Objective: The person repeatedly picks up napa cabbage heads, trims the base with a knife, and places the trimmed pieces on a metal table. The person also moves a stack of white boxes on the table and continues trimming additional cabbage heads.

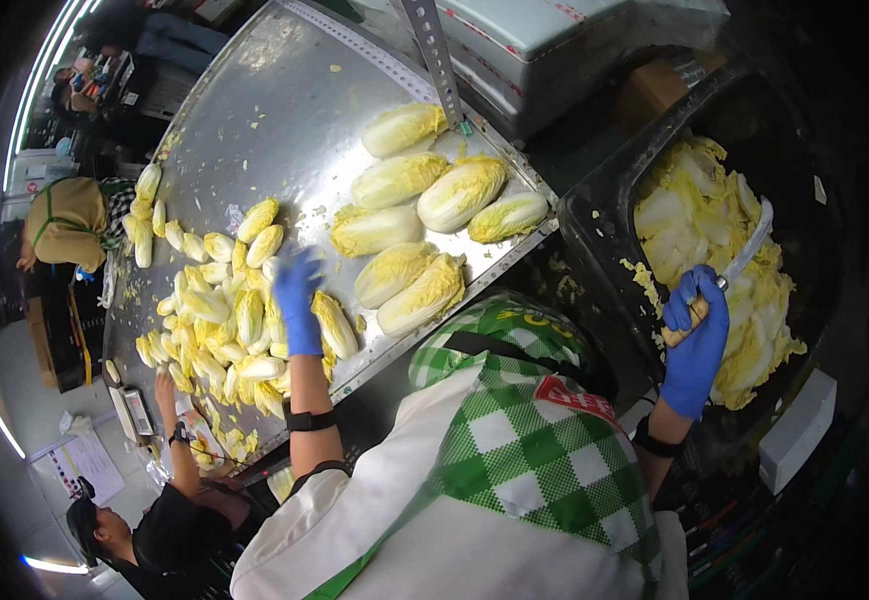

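Observation:
My left hand (298, 306), in a blue glove and blurred, is at the right edge of a heap of small trimmed napa cabbages (251, 315). Its fingers look apart, and I see nothing held in them. One trimmed cabbage (335, 325) lies just right of my wrist. My gloved right hand (693, 322) grips the wooden handle (686, 321) of a knife with a curved blade (748, 251). Hand and knife are over a black bin (599, 202) with a mound of loose cabbage leaves (693, 217). Several larger napa cabbages (461, 193) lie on the metal table (254, 150), nearest its right corner.
A perforated metal post (434, 60) rises at the table's edge, before a pale wrapped box (524, 37). At left, a co-worker in black (179, 525) reaches to the heap beside a scale (134, 412). Another person (71, 221) stands at the far side. A white box (798, 431) is beside the bin.

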A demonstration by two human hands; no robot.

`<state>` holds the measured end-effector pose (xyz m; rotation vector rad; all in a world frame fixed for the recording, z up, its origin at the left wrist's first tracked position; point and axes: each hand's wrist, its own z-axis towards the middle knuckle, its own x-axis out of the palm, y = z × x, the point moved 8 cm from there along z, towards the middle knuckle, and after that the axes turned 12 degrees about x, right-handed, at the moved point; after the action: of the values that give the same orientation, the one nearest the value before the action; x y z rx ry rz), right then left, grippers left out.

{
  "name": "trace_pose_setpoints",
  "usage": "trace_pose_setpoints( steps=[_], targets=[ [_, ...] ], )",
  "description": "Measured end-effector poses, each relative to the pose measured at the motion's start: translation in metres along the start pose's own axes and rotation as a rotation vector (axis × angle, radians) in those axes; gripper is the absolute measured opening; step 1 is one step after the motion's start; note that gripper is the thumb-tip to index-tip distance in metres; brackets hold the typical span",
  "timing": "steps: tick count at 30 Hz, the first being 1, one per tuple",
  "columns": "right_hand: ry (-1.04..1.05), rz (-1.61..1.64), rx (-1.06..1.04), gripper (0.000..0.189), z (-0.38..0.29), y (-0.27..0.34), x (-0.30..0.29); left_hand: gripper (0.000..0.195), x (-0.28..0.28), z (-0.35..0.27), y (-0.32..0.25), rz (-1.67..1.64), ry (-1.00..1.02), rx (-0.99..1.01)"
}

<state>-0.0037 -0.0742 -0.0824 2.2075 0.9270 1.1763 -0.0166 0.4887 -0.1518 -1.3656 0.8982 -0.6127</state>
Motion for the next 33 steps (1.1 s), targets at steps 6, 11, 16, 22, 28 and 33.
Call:
trace_pose_setpoints(
  steps=[6,11,16,22,28,33],
  targets=[
    [0.022,-0.054,-0.020,0.009,-0.007,-0.002,0.010,0.068,0.066,-0.021,0.037,1.126,0.831,0.174],
    [0.028,-0.027,0.003,0.008,-0.005,-0.015,0.013,0.090,0.061,-0.021,0.072,0.393,0.829,-0.082],
    [-0.013,0.002,0.082,0.009,-0.009,-0.032,0.024,0.083,0.036,-0.009,0.065,0.590,0.559,-0.104],
    [0.244,-0.583,-0.027,0.043,-0.013,-0.049,0.109,0.072,0.088,-0.035,-0.106,0.402,0.624,0.379],
    [0.431,-1.071,-0.186,0.090,-0.028,-0.032,0.128,0.091,0.220,-0.095,-0.190,0.071,1.105,0.486],
    [0.306,-0.333,-0.117,0.082,-0.059,-0.004,0.089,0.120,0.287,-0.140,-0.213,-0.610,1.086,0.286]
  ],
)
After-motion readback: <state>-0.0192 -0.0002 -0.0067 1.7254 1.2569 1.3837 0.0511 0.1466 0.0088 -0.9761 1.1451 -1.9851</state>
